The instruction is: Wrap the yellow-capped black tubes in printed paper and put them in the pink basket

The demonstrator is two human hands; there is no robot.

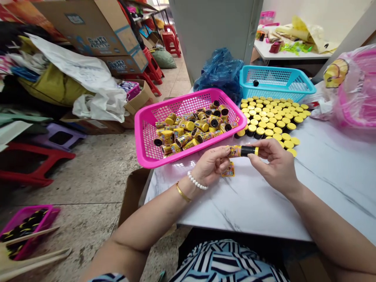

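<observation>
Both my hands hold one small black tube (pixel 243 150) with a yellow cap and a yellow label, lying sideways above the white marble table (pixel 323 176). My left hand (pixel 210 166) pinches its labelled end and also has a small yellow sticker (pixel 229 170) under the fingers. My right hand (pixel 274 162) grips the capped end. Just beyond, a pink basket (pixel 147 133) holds several labelled tubes. To its right stand several rows of yellow-capped tubes (pixel 272 119), upright on the table.
A blue basket (pixel 276 80) sits behind the capped tubes, with a blue plastic bag (pixel 220 70) beside it. A pink bag (pixel 357 90) lies at the right. Cardboard boxes (pixel 96 35), red stools (pixel 35 162) and another pink basket (pixel 23 227) crowd the floor on the left.
</observation>
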